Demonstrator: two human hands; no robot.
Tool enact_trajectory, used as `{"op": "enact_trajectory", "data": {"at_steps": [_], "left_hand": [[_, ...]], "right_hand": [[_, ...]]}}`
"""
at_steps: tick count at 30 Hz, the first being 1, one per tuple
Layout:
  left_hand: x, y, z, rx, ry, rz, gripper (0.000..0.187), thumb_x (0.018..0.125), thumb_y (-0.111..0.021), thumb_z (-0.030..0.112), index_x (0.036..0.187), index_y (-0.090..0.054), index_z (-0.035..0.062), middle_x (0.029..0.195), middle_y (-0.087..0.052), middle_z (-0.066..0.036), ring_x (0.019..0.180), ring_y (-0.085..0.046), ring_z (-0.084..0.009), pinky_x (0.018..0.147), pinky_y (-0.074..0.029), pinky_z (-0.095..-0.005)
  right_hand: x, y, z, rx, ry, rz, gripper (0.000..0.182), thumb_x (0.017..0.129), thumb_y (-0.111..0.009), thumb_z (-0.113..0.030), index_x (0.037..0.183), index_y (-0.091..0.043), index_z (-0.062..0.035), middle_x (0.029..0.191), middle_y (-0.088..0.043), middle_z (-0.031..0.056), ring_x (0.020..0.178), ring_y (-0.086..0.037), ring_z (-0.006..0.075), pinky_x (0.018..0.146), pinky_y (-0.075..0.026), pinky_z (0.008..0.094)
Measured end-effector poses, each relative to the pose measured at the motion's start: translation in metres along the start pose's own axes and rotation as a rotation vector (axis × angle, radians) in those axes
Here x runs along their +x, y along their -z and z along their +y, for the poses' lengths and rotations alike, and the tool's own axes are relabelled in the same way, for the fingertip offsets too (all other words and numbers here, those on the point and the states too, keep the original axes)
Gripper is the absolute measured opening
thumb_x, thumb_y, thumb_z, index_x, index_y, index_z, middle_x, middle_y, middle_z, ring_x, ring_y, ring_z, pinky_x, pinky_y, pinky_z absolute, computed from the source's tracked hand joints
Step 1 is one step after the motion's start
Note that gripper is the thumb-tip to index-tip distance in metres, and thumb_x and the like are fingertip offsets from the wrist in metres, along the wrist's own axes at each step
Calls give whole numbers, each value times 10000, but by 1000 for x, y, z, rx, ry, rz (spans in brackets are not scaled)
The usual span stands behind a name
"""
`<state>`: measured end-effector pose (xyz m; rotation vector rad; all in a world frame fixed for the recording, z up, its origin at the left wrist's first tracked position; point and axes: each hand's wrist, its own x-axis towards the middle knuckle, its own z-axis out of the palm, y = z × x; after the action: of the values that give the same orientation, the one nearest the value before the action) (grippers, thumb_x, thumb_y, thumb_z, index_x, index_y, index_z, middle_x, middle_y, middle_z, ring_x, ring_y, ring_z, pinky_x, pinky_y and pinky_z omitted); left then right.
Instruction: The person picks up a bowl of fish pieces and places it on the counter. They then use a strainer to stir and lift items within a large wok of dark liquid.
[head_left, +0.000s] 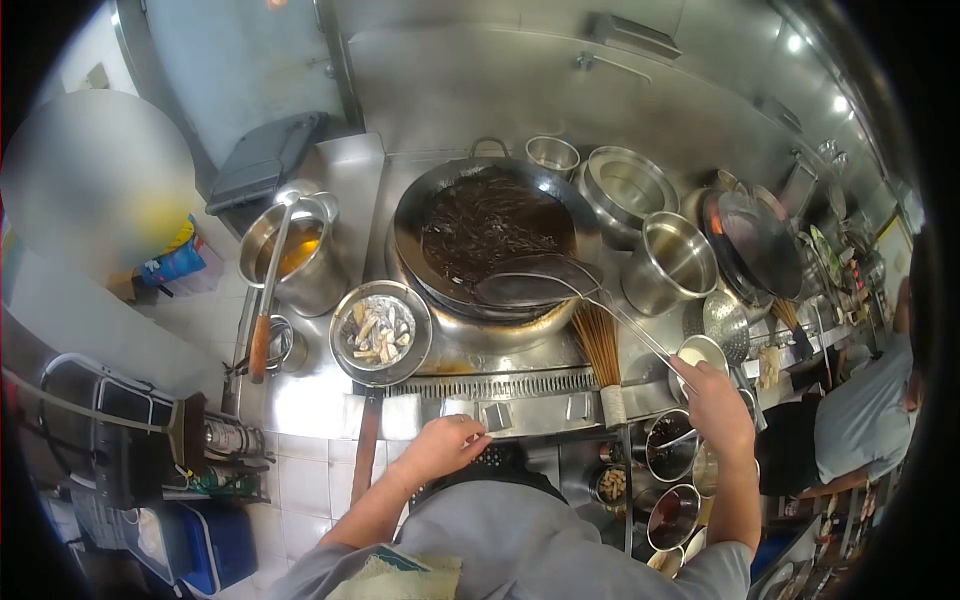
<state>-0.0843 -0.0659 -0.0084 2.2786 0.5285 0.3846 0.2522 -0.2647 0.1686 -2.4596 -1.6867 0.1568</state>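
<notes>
My right hand [718, 400] grips the long metal handle of a skimmer [540, 282], whose dark round head rests over the near right rim of a large wok [415, 235]. Dark liquid with dark strands in it [490, 225] fills the wok. Beside the stove's front edge, my left hand [445, 445] has its fingers curled together close to a control knob [495, 416]; anything in them is hidden. Left of the wok, a round strainer with a wooden handle [370, 420] bears pale, elongated food pieces [380, 332].
At left stands a steel pot [262, 262] of amber liquid with a wooden-handled ladle [262, 335] across it. A bamboo brush [598, 345] leans right of the wok. Steel pots [672, 255], a second wok [755, 240] and seasoning bowls [672, 515] line my right. Another person [870, 410] is at far right.
</notes>
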Motion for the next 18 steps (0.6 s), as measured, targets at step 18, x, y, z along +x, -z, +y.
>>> {"op": "enact_trajectory", "data": {"at_steps": [18], "left_hand": [[-21, 4, -6, 76, 141, 9, 218, 936, -707, 242, 916, -722, 26, 828, -709, -164, 776, -703, -354, 708, -563, -437]], "right_hand": [[94, -83, 38, -54, 11, 219, 592, 816, -561, 78, 1372, -625, -115, 1039, -646, 228, 931, -675, 437, 821, -553, 511]]}}
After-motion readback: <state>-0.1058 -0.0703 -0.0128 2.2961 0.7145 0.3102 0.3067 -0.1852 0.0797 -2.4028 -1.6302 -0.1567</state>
